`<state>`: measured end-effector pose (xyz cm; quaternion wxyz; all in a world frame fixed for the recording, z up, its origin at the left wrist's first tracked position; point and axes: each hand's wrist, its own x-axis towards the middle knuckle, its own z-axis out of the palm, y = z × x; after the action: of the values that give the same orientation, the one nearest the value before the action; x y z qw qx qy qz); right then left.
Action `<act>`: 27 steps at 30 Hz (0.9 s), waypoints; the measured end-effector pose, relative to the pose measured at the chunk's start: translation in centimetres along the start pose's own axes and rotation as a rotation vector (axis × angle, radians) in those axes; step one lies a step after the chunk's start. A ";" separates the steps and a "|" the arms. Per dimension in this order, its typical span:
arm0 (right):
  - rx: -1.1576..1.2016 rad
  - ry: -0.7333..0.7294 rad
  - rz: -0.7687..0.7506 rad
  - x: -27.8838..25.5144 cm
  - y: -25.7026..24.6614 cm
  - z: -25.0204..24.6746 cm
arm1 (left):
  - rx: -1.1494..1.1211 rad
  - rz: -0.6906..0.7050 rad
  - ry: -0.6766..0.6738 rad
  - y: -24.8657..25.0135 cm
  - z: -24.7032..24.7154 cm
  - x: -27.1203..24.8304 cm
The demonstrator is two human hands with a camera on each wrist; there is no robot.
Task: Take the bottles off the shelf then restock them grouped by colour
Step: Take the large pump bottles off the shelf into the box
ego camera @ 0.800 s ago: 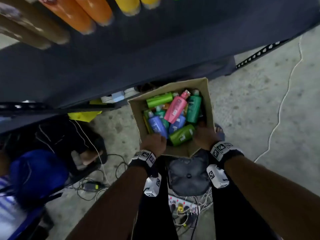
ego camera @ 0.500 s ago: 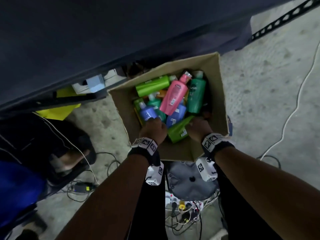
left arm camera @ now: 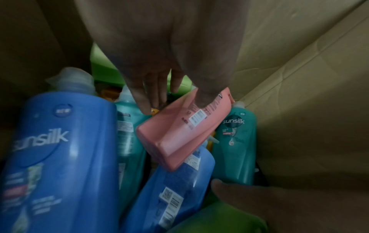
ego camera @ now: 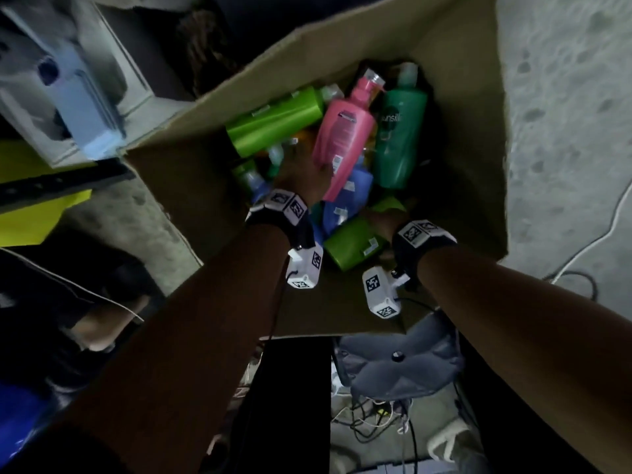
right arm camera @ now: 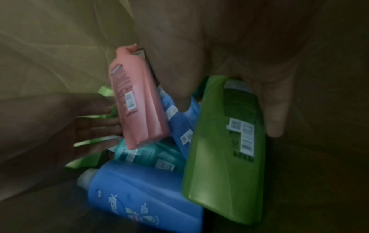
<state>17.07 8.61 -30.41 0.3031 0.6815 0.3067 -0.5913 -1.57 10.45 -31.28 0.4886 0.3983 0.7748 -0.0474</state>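
An open cardboard box point(ego camera: 461, 97) on the floor holds several bottles lying jumbled. My left hand point(ego camera: 301, 172) reaches in and grips the pink bottle point(ego camera: 345, 131). In the left wrist view the thumb lies on its label face and the fingers point(left arm camera: 149, 100) go behind the pink bottle point(left arm camera: 179, 134). My right hand point(ego camera: 383, 218) holds a lime green bottle point(ego camera: 352, 244) near the box's front. In the right wrist view the thumb and fingers clasp the sides of that lime green bottle point(right arm camera: 223, 157). Blue bottles point(left arm camera: 60, 157), a teal one point(ego camera: 400, 131) and a second lime one point(ego camera: 273, 124) lie around them.
A grey padded seat point(ego camera: 400, 367) and tangled cables point(ego camera: 376, 422) lie just in front of the box. A white cable point(ego camera: 598, 234) crosses the concrete floor on the right. A pale carton point(ego camera: 68, 80) and yellow sheet point(ego camera: 30, 213) sit left, beside another person's leg point(ego camera: 102, 319).
My head has come down much closer to the box. Both hands went deeper in: the left moved from the blue bottle to the pink one, the right closed round the lime green bottle.
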 end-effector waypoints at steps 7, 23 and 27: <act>0.272 0.025 0.048 1.8 1.1 0.9 | -0.208 0.035 -0.050 0.3 1.3 1.8; 0.613 0.109 0.052 -3.6 1.3 -1.4 | -0.331 -0.247 -0.014 -0.9 2.2 -3.6; 0.574 0.016 -0.087 -7.1 1.1 -2.7 | -0.483 -0.332 0.052 -0.8 1.1 -8.5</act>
<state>18.79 9.61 -23.03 0.0699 0.7303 0.1583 -0.6609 0.46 4.53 -25.33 0.5349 0.1392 0.8305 0.0691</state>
